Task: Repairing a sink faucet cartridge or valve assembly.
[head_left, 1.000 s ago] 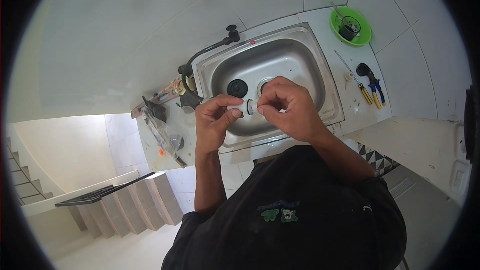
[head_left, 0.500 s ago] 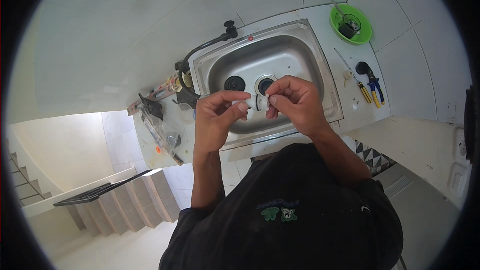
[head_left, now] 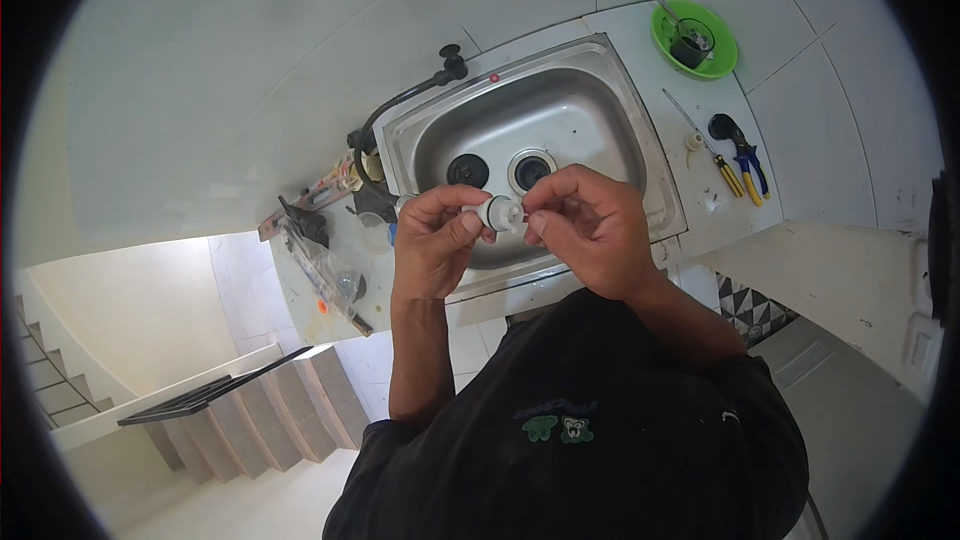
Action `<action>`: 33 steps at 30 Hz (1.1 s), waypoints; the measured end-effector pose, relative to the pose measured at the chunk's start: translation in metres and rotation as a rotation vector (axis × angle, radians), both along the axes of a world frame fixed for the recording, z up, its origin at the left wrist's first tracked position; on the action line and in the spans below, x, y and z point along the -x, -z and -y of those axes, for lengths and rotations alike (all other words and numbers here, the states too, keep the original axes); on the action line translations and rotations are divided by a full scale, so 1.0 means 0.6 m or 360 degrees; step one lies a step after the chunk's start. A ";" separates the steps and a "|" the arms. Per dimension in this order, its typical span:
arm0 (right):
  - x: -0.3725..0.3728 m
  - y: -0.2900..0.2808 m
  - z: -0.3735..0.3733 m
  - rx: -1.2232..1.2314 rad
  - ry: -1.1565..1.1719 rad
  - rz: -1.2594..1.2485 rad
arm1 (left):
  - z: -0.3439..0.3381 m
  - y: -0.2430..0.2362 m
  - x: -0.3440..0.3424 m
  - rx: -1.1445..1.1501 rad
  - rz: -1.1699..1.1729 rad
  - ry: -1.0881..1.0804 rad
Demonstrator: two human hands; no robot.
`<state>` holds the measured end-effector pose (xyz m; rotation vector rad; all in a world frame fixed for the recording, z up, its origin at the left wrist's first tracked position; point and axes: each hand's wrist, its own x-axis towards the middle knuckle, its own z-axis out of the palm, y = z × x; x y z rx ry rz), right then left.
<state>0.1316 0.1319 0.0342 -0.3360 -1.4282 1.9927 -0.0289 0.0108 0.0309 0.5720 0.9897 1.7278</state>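
My left hand (head_left: pixel 434 245) grips a white plastic plumbing fitting (head_left: pixel 502 212) with a dark ring round it, between thumb and fingers. The fitting's toothed end faces right, above the front part of the steel sink (head_left: pixel 590 105). Close to that end, my right hand (head_left: pixel 598 235) is closed, thumb against fingertips; whatever it pinches is too small to make out. Behind the hands, the drain (head_left: pixel 532 171) and a round black strainer or plug (head_left: pixel 468 170) show in the sink bottom.
A black tap with a curved hose (head_left: pixel 395 100) stands along the sink's left side. To the right lie a screwdriver (head_left: pixel 727 176), blue-and-yellow pliers (head_left: pixel 750 175) and a black fitting (head_left: pixel 720 126). A green bowl (head_left: pixel 727 58) holds a dark cup. Plastic bags (head_left: pixel 318 255) lie left.
My right fingers have come slightly away from the fitting's end. The fitting has turned in my left hand, so its toothed end shows more. The view has shifted slightly.
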 end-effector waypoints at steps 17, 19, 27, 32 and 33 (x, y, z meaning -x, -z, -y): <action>0.009 0.000 0.006 -0.0199 0.0248 0.0042 | -0.003 0.008 -0.011 0.0034 0.0062 -0.0132; 0.005 -0.009 0.000 -0.0586 0.0273 0.0143 | -0.003 0.008 -0.012 0.0030 0.0116 -0.0130; 0.001 0.016 -0.021 -0.0405 0.0024 0.0127 | 0.002 -0.027 -0.020 0.0234 -0.0578 -0.0269; 0.000 0.029 -0.019 0.0070 -0.0132 0.0086 | 0.007 -0.049 -0.025 0.0333 -0.0866 -0.0251; 0.001 0.029 -0.017 0.0112 -0.0124 0.0098 | 0.008 -0.051 -0.025 0.0359 -0.0941 -0.0238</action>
